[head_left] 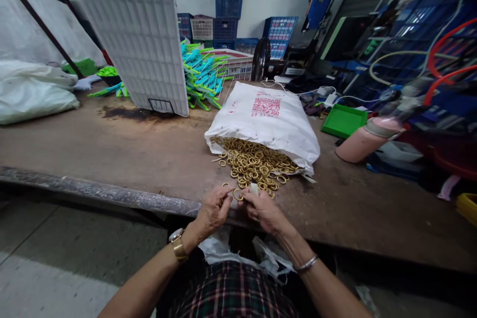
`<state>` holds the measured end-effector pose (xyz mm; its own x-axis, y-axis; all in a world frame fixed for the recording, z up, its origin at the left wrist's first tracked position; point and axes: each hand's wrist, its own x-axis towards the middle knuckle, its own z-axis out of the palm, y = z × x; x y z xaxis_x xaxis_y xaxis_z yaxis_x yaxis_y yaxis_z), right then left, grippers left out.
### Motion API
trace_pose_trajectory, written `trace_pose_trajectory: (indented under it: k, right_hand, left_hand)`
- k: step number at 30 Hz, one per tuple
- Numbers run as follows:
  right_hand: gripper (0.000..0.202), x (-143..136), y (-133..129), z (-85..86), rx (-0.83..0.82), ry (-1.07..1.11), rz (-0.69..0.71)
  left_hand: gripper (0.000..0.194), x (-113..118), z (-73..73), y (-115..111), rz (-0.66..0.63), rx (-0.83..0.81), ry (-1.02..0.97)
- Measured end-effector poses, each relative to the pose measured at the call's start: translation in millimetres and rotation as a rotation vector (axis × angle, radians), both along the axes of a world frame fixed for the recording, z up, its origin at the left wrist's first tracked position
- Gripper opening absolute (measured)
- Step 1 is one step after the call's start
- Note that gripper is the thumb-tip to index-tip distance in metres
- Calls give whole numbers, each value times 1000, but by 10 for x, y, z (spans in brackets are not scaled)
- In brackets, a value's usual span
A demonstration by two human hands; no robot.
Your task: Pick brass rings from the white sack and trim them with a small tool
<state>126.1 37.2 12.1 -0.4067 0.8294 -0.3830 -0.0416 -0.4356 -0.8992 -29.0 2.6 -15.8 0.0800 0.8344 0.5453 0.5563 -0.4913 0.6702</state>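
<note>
A white sack (266, 117) with red print lies on the brown table, its mouth toward me. Gold-coloured rings (257, 161) spill from it in a heap near the table's front edge. My left hand (215, 208), with a watch at the wrist, has its fingers closed on rings. My right hand (263, 210), wearing a bracelet, grips a small pale tool (254, 189) with a dark tip. Between the fingertips of both hands is a single gold ring (237, 195). The hands are just in front of the heap, close together.
A tall white ribbed panel (137, 35) stands behind to the left, beside blue and green plastic pieces (204, 72). On the right are a green tray (343, 121) and a pink bottle (367, 140). A white bag (35, 92) lies at far left; the table's front edge (100, 191) runs across.
</note>
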Motion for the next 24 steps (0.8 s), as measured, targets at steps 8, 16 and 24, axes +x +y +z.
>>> trace_pose_trajectory:
  k: [8,16,24]
  right_hand:
    - [19,101,-134,20,-245,264,134]
    - [15,92,-195,-52,-170,85,226]
    - [23,131,-219,-54,404,-347,41]
  left_hand:
    - [26,16,109,-137,-109,43,130]
    - [21,65,124,-179,-135,-31,99]
    - [16,194,98,-218,-6,-364,96]
